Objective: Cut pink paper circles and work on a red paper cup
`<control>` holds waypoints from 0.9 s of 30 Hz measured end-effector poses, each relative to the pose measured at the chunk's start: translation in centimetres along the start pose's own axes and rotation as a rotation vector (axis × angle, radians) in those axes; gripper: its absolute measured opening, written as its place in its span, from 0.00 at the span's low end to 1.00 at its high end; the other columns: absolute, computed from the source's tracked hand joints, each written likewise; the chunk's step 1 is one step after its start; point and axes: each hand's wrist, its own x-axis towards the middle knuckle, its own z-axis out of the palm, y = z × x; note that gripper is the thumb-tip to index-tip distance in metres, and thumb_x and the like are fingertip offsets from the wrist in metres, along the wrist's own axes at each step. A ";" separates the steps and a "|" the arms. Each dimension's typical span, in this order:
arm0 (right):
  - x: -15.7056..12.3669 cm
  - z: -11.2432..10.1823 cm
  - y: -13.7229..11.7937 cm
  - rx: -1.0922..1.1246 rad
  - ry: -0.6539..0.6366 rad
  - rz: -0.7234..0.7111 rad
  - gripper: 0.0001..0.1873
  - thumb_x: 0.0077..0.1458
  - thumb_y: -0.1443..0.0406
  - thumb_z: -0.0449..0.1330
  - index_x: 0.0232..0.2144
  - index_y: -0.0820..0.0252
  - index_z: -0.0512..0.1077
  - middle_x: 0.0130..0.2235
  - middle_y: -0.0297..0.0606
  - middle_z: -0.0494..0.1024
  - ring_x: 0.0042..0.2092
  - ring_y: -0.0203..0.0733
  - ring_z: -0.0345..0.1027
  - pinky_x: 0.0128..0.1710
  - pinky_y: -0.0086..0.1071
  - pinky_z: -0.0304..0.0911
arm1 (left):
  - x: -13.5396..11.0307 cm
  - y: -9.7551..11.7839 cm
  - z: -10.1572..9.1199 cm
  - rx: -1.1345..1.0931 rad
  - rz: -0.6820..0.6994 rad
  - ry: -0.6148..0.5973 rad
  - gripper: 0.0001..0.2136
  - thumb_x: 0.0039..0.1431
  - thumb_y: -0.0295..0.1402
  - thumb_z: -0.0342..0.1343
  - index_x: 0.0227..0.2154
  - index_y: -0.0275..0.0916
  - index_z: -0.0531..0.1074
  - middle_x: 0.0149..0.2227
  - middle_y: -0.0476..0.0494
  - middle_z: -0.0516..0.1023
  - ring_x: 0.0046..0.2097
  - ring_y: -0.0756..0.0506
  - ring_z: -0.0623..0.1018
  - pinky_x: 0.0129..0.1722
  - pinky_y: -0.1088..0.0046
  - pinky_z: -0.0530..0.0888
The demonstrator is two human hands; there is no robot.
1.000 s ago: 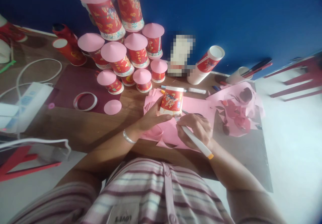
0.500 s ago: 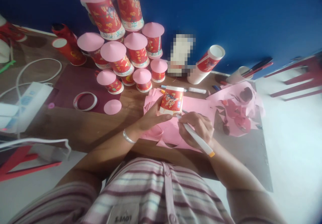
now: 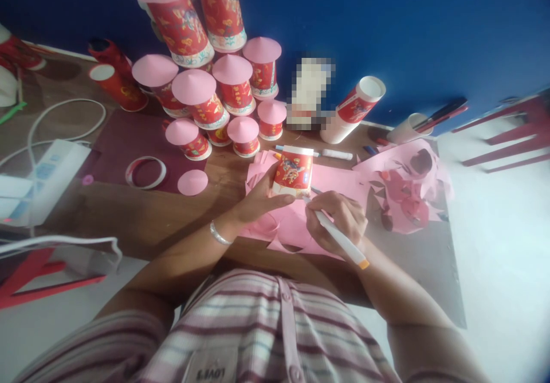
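Note:
My left hand (image 3: 266, 194) is wrapped round a red and white paper cup (image 3: 294, 168) with a printed figure on its side. In my right hand (image 3: 337, 219) is a white marker pen (image 3: 341, 238) with an orange end, its tip at the cup's lower white band. Whether the tip touches the cup I cannot tell. Under both hands lie cut sheets of pink paper (image 3: 301, 231). A small pink paper cone (image 3: 192, 183) and a white ring cut from a cup (image 3: 146, 172) lie left of my left hand.
Several red cups with pink cone tops, such as a small one (image 3: 243, 136), stand stacked at the back left. A stack of cups (image 3: 354, 109) leans near the blue wall. Pink scraps (image 3: 406, 199) and a pen holder (image 3: 408, 128) are on the right, a power strip (image 3: 51, 182) on the left.
My right hand and the marker have shifted very slightly to the right. The cup stays in my left hand, almost unmoved.

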 end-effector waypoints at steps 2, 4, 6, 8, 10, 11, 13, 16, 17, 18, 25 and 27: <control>0.1 0.0 -0.1 0.003 -0.008 0.003 0.11 0.59 0.75 0.61 0.38 0.55 0.69 0.28 0.29 0.78 0.26 0.35 0.75 0.26 0.28 0.70 | 0.0 0.1 0.0 0.015 0.005 -0.005 0.33 0.56 0.40 0.72 0.63 0.46 0.67 0.56 0.38 0.82 0.55 0.35 0.83 0.56 0.54 0.79; 0.1 0.0 -0.2 0.010 -0.009 -0.004 0.11 0.59 0.75 0.61 0.38 0.55 0.69 0.28 0.29 0.78 0.26 0.35 0.74 0.26 0.28 0.70 | 0.1 0.1 0.0 0.024 0.016 -0.007 0.32 0.57 0.40 0.72 0.62 0.45 0.67 0.55 0.39 0.83 0.54 0.36 0.84 0.56 0.55 0.79; 0.1 0.1 -0.2 0.019 -0.014 -0.012 0.11 0.59 0.75 0.60 0.38 0.55 0.69 0.27 0.29 0.78 0.25 0.34 0.73 0.26 0.28 0.69 | 0.1 0.1 0.0 0.036 0.019 0.005 0.32 0.56 0.40 0.73 0.62 0.45 0.68 0.54 0.39 0.83 0.53 0.36 0.84 0.56 0.54 0.79; 0.1 0.1 -0.2 0.028 -0.022 -0.013 0.11 0.59 0.75 0.60 0.38 0.55 0.68 0.28 0.29 0.78 0.26 0.34 0.73 0.27 0.28 0.69 | 0.1 0.1 0.0 0.049 0.012 0.027 0.33 0.55 0.40 0.73 0.62 0.45 0.68 0.55 0.38 0.82 0.55 0.35 0.83 0.56 0.54 0.79; 0.1 0.0 -0.3 0.028 -0.035 -0.005 0.11 0.58 0.76 0.61 0.37 0.55 0.68 0.28 0.29 0.78 0.26 0.34 0.73 0.27 0.27 0.69 | 0.1 0.1 0.0 0.055 0.002 0.044 0.34 0.54 0.39 0.74 0.61 0.44 0.68 0.56 0.38 0.81 0.57 0.35 0.82 0.57 0.55 0.78; 0.1 0.0 -0.3 0.028 -0.043 0.001 0.11 0.58 0.76 0.61 0.37 0.55 0.68 0.28 0.30 0.78 0.27 0.34 0.74 0.28 0.27 0.69 | 0.1 0.1 0.0 0.055 0.001 0.046 0.34 0.53 0.39 0.74 0.61 0.44 0.68 0.57 0.38 0.81 0.57 0.35 0.82 0.57 0.55 0.78; 0.2 -0.2 -0.3 0.032 -0.066 0.015 0.11 0.58 0.76 0.60 0.37 0.56 0.68 0.29 0.31 0.79 0.28 0.34 0.75 0.29 0.27 0.69 | 0.1 0.0 0.0 0.054 0.001 0.047 0.34 0.53 0.38 0.75 0.61 0.44 0.68 0.56 0.38 0.81 0.57 0.35 0.82 0.57 0.55 0.78; 0.4 -0.4 -0.4 0.038 -0.092 0.023 0.10 0.59 0.75 0.59 0.38 0.55 0.68 0.30 0.31 0.80 0.29 0.34 0.76 0.29 0.27 0.69 | 0.1 0.1 0.1 0.046 -0.004 0.046 0.33 0.53 0.37 0.75 0.61 0.45 0.69 0.55 0.39 0.81 0.56 0.36 0.82 0.57 0.55 0.78; 0.4 -0.4 -0.4 0.040 -0.098 0.025 0.10 0.59 0.75 0.59 0.38 0.55 0.68 0.30 0.31 0.80 0.28 0.34 0.75 0.29 0.27 0.69 | 0.1 0.1 0.1 0.036 -0.005 0.041 0.33 0.53 0.36 0.74 0.61 0.45 0.69 0.55 0.39 0.81 0.56 0.36 0.82 0.57 0.54 0.78; 0.4 -0.4 -0.4 0.039 -0.102 0.026 0.10 0.60 0.75 0.59 0.37 0.55 0.67 0.29 0.31 0.79 0.28 0.34 0.75 0.28 0.27 0.69 | 0.1 0.1 0.1 0.021 -0.003 0.033 0.32 0.54 0.36 0.74 0.61 0.45 0.69 0.56 0.40 0.81 0.56 0.36 0.82 0.57 0.54 0.79; 0.4 -0.4 -0.4 0.030 -0.089 0.016 0.09 0.60 0.74 0.60 0.37 0.55 0.67 0.28 0.30 0.78 0.26 0.34 0.73 0.27 0.28 0.68 | -0.2 0.1 -0.1 -0.030 0.015 -0.013 0.30 0.57 0.35 0.71 0.62 0.48 0.70 0.57 0.40 0.81 0.57 0.35 0.82 0.59 0.53 0.78; 0.4 -0.4 -0.3 0.036 -0.086 0.009 0.09 0.60 0.74 0.60 0.37 0.55 0.67 0.28 0.30 0.78 0.26 0.34 0.73 0.27 0.28 0.68 | -0.2 0.1 -0.1 -0.027 0.004 -0.009 0.31 0.57 0.36 0.72 0.63 0.48 0.69 0.56 0.40 0.81 0.57 0.36 0.82 0.59 0.53 0.79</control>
